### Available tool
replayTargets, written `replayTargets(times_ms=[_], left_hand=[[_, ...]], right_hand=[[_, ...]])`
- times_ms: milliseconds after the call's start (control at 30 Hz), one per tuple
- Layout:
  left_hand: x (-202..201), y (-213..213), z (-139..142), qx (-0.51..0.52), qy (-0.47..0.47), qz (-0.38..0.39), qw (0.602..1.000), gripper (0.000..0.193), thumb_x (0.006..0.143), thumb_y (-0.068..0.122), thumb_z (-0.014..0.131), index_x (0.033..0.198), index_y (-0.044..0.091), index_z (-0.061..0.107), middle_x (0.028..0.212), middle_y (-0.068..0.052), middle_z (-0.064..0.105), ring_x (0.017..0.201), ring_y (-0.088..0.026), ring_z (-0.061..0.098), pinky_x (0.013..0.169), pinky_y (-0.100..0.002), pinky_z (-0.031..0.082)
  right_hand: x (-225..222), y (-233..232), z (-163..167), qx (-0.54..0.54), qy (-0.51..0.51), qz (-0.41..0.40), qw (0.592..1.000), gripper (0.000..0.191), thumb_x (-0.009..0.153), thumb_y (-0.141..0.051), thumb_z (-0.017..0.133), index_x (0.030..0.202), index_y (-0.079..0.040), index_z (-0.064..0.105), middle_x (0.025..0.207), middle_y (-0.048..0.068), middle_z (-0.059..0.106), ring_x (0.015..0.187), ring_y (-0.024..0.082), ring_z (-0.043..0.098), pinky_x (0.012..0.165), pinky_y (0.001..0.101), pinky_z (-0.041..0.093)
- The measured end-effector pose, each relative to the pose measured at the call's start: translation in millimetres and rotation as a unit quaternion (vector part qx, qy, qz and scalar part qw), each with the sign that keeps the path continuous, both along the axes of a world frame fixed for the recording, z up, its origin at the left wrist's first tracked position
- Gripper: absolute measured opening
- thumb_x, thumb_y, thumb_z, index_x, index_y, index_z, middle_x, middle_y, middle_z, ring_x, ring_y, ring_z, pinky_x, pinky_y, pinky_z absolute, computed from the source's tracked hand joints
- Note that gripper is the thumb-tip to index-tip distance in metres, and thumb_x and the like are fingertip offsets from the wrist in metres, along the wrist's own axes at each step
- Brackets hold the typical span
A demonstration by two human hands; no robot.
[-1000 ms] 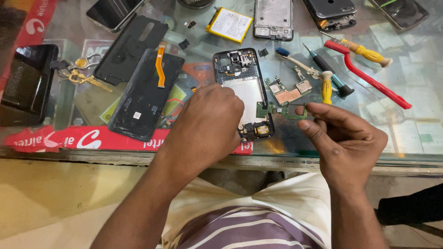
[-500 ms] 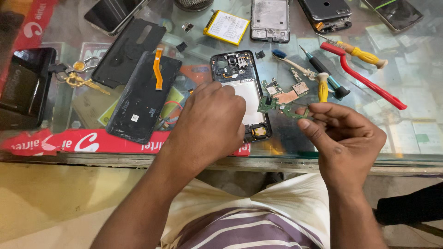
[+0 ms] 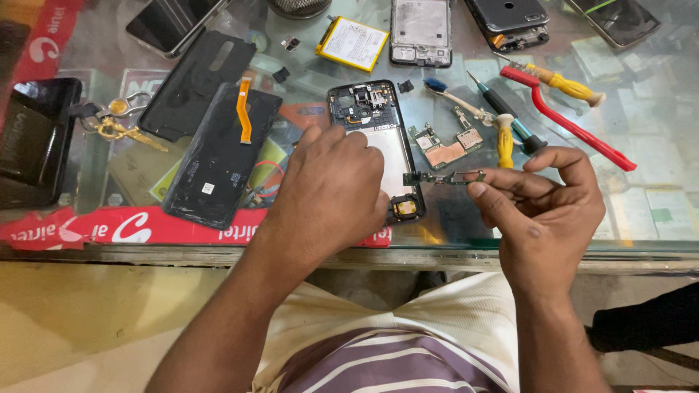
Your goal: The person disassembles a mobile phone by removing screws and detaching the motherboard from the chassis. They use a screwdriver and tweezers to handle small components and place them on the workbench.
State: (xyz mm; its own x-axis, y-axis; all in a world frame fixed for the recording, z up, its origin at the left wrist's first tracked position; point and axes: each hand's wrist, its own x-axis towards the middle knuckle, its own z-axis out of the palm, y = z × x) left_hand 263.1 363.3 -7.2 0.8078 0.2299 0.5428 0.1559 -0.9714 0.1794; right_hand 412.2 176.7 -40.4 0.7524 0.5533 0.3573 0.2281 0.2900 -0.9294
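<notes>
Since the right hand (image 3: 542, 211) only pinches that thin sub-board (image 3: 444, 177) by its end, it could easily flex or drop. Left hand (image 3: 331, 193) lies flat on the opened phone (image 3: 378, 138), fingers together, clamping nothing; any nudge might slide it.

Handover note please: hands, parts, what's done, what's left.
Left hand: resting palm-down on the opened phone frame, holding nothing I can see.
Right hand: pinching a narrow green circuit strip at its end, held just right of the frame.
Done: the frame is open with its insides exposed; main board, yellow battery and black back cover lie loose on the glass counter.
Left: all these parts are still out of the frame.
</notes>
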Motion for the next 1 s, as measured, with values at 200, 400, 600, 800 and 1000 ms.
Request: replayTargets(times_ms=[200, 400, 600, 800, 1000], left_hand=[[-3.0, 1.2, 0.6, -0.002, -0.03, -0.019, 0.999, 0.01, 0.066, 0.009, 0.073, 0.066, 0.005, 0.064, 0.076, -0.016, 0.063, 0.083, -0.035, 0.062, 0.084, -0.05, 0.045], [-4.6, -0.8, 4.1, -0.023, -0.041, -0.032, 0.998, 0.005, 0.067, 0.001, 0.069, 0.068, 0.003, 0.064, 0.075, -0.018, 0.063, 0.082, -0.039, 0.064, 0.081, -0.052, 0.048], [-4.6, -1.1, 6.7, -0.04, 0.015, -0.04, 0.998, 0.003, 0.066, 0.0, 0.067, 0.068, 0.002, 0.066, 0.074, -0.02, 0.065, 0.078, -0.041, 0.065, 0.077, -0.054, 0.049], [0.3, 2.4, 4.4, -0.028, 0.035, -0.027, 0.999, 0.003, 0.072, -0.001, 0.066, 0.071, 0.001, 0.067, 0.075, -0.02, 0.065, 0.077, -0.04, 0.066, 0.074, -0.053, 0.051], [0.5, -0.8, 1.8, -0.012, -0.001, -0.036, 0.999, 0.002, 0.068, 0.001, 0.067, 0.07, 0.002, 0.066, 0.077, -0.019, 0.065, 0.082, -0.039, 0.066, 0.08, -0.052, 0.05]], right_hand=[[-0.7, 0.4, -1.5, -0.003, -0.003, -0.007, 1.0, 0.043, 0.095, 0.016, 0.073, 0.117, -0.005, 0.042, 0.099, 0.025, 0.074, 0.081, 0.015, 0.072, 0.067, 0.0206, 0.051], [-0.9, 1.2, -1.3, -0.002, -0.004, -0.003, 1.0, 0.044, 0.096, 0.017, 0.073, 0.117, -0.006, 0.041, 0.099, 0.025, 0.075, 0.078, 0.014, 0.071, 0.065, 0.0196, 0.05], [-0.8, 1.3, 0.1, 0.0, -0.002, 0.0, 1.0, 0.043, 0.096, 0.016, 0.072, 0.117, -0.006, 0.041, 0.098, 0.025, 0.075, 0.079, 0.014, 0.072, 0.066, 0.0193, 0.05], [-2.2, 1.7, 1.3, -0.01, -0.009, -0.01, 1.0, 0.044, 0.096, 0.016, 0.073, 0.117, -0.006, 0.041, 0.099, 0.024, 0.075, 0.081, 0.015, 0.072, 0.069, 0.0203, 0.052], [-1.7, 1.3, 0.9, -0.007, -0.001, -0.009, 1.0, 0.046, 0.095, 0.016, 0.074, 0.119, -0.006, 0.041, 0.099, 0.024, 0.075, 0.084, 0.015, 0.073, 0.069, 0.02, 0.051]])
